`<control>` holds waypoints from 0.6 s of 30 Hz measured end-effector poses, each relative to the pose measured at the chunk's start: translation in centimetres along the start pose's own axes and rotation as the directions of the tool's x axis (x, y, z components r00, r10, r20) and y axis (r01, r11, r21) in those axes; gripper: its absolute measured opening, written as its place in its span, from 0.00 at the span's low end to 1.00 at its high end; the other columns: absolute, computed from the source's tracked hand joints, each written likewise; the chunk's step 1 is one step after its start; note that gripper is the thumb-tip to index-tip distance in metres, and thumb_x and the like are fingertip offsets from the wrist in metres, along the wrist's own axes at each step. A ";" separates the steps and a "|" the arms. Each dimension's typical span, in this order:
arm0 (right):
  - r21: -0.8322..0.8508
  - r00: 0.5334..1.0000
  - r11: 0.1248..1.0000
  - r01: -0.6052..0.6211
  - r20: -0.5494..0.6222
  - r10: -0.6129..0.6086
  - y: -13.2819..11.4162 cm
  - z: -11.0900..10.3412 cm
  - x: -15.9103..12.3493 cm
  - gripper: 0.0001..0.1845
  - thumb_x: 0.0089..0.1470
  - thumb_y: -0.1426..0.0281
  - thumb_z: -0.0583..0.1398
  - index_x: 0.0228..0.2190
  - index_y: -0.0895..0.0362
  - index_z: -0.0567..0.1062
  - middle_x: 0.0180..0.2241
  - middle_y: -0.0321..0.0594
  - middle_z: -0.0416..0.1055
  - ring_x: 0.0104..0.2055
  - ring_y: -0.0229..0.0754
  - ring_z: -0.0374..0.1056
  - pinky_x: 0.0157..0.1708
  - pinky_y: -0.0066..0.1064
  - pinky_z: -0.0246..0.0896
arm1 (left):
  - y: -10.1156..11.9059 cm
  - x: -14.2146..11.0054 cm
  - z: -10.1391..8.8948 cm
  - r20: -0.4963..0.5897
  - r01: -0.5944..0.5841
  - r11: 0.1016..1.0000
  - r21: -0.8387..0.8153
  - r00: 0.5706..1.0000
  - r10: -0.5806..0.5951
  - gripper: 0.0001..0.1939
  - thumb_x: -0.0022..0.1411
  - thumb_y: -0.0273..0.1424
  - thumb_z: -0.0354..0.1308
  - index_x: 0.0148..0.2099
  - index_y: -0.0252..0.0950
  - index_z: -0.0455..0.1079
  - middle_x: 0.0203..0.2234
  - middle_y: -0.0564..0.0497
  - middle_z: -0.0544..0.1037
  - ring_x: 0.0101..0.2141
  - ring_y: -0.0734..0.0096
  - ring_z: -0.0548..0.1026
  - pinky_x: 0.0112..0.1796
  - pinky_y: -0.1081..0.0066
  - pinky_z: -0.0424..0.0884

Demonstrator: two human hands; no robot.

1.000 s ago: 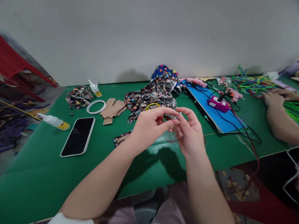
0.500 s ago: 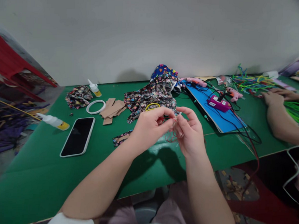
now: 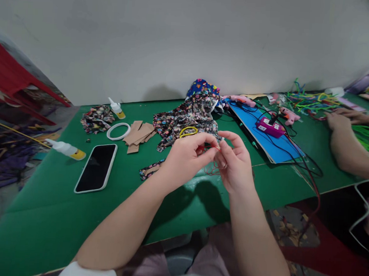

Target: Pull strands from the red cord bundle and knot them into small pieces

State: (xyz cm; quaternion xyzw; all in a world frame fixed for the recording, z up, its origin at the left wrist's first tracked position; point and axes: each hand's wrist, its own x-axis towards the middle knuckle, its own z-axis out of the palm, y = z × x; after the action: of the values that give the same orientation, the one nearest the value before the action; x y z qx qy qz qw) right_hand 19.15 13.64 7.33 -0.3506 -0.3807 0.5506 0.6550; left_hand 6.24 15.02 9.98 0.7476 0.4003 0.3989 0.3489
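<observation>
Thin red thread (image 3: 212, 171) runs between my two hands and hangs in loose loops below them. My left hand (image 3: 188, 156) pinches it between thumb and forefinger. Close beside it, my right hand (image 3: 235, 161) is also closed on the thread, fingertips nearly touching the left ones. Just beyond my left hand, a yellow ring (image 3: 188, 131) rests on floral fabric (image 3: 185, 117). A floral-covered strip with a brown card piece (image 3: 150, 170) is partly hidden behind my left wrist.
Left lie a phone (image 3: 96, 168), a white ring (image 3: 118, 131), cardboard strips (image 3: 138, 136) and glue bottles (image 3: 66, 149). Right are a blue folder (image 3: 250, 121), a purple power strip (image 3: 270, 127), cables and pink glue guns (image 3: 288, 116). A co-worker's arm (image 3: 348, 138) reaches over green pipe cleaners.
My hands stay in nearly the same place, with the fingertips shifting slightly on the red thread. The co-worker's hand has moved a little.
</observation>
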 end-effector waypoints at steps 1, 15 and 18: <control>-0.002 1.000 1.000 -0.002 -0.007 0.002 0.0 0.0 0.0 0.09 0.50 0.67 0.62 0.36 0.52 0.71 0.13 0.23 0.52 0.15 0.28 0.45 0.17 0.21 0.52 | 0.0 0.0 0.0 0.007 -0.001 1.000 -0.005 1.000 0.001 0.06 0.58 0.32 0.54 0.35 0.37 0.70 0.23 0.55 0.74 0.21 0.79 0.68 0.23 0.77 0.62; -0.052 0.998 0.997 0.056 -0.028 -0.057 0.1 0.0 0.0 0.08 0.51 0.67 0.61 0.36 0.51 0.71 0.12 0.23 0.53 0.15 0.28 0.47 0.18 0.22 0.53 | -0.1 0.2 0.2 -0.086 -0.018 1.000 0.017 0.996 0.019 0.07 0.57 0.33 0.57 0.37 0.38 0.74 0.29 0.54 0.79 0.26 0.75 0.72 0.29 0.74 0.68; -0.091 0.995 0.993 0.081 -0.045 -0.085 0.0 0.1 -0.1 0.08 0.51 0.67 0.61 0.36 0.51 0.72 0.12 0.23 0.54 0.15 0.28 0.48 0.18 0.22 0.54 | -0.2 0.2 0.2 -0.110 -0.021 1.000 0.021 0.994 0.023 0.07 0.56 0.33 0.57 0.36 0.38 0.74 0.29 0.53 0.79 0.25 0.76 0.71 0.28 0.75 0.68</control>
State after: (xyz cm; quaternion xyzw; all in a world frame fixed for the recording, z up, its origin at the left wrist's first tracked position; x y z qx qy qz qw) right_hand 19.06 13.55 7.31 -0.3765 -0.4031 0.4967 0.6701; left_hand 6.47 15.22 9.80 0.7322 0.4146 0.4395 0.3145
